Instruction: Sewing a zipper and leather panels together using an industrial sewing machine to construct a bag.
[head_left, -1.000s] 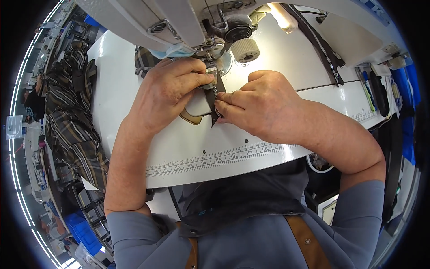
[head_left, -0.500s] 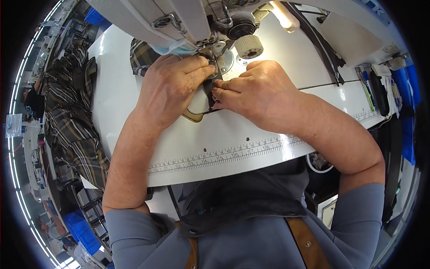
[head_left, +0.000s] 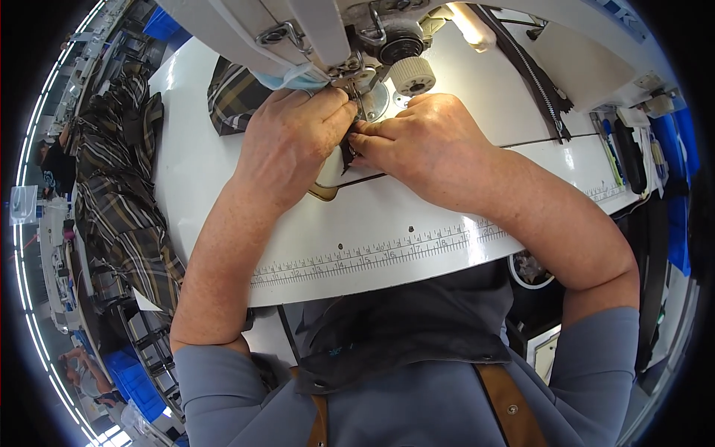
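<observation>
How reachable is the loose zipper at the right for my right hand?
Probably yes: nothing visible blocks the white tabletop between your right hand and the loose zipper, though that hand appears busy at the dark strip.

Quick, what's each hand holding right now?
Left hand: fingers curled; whether they hold anything is hidden.
Right hand: fingers closed on a dark strip.

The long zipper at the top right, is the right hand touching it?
Apart. The head view shows white table between the right hand and the long zipper.
</observation>
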A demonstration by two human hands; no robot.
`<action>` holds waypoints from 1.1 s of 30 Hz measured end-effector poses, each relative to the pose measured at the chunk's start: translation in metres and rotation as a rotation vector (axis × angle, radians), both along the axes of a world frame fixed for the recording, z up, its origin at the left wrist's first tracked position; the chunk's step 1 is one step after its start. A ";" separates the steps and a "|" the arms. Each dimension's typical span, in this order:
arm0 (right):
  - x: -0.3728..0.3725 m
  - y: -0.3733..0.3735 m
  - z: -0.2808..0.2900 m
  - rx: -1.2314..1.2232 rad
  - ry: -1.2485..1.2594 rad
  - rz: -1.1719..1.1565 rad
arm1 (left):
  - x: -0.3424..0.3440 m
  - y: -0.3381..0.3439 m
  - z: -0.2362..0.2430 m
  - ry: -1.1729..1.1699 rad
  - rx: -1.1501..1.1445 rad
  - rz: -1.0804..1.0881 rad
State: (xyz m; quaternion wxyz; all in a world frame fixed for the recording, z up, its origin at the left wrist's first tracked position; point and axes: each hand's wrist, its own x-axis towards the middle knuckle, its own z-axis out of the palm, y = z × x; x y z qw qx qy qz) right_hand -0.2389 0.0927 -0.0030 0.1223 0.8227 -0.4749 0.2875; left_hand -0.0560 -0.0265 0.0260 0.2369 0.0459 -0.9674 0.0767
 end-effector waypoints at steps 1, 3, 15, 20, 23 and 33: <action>0.000 0.000 0.000 0.006 0.007 -0.014 | -0.001 0.002 0.000 -0.007 -0.007 0.010; 0.001 0.000 0.000 0.021 0.012 -0.037 | -0.001 0.007 0.001 -0.054 -0.016 0.054; 0.000 0.012 0.009 0.123 0.009 -0.027 | 0.004 0.006 0.000 0.040 0.284 0.037; 0.001 0.013 0.011 0.137 -0.004 -0.022 | 0.005 0.013 0.006 -0.095 0.134 0.084; 0.001 0.012 0.011 0.156 -0.010 -0.031 | 0.001 0.017 0.005 -0.107 0.130 0.106; 0.004 0.008 0.009 0.157 -0.013 -0.069 | -0.003 0.027 0.003 -0.009 0.412 0.208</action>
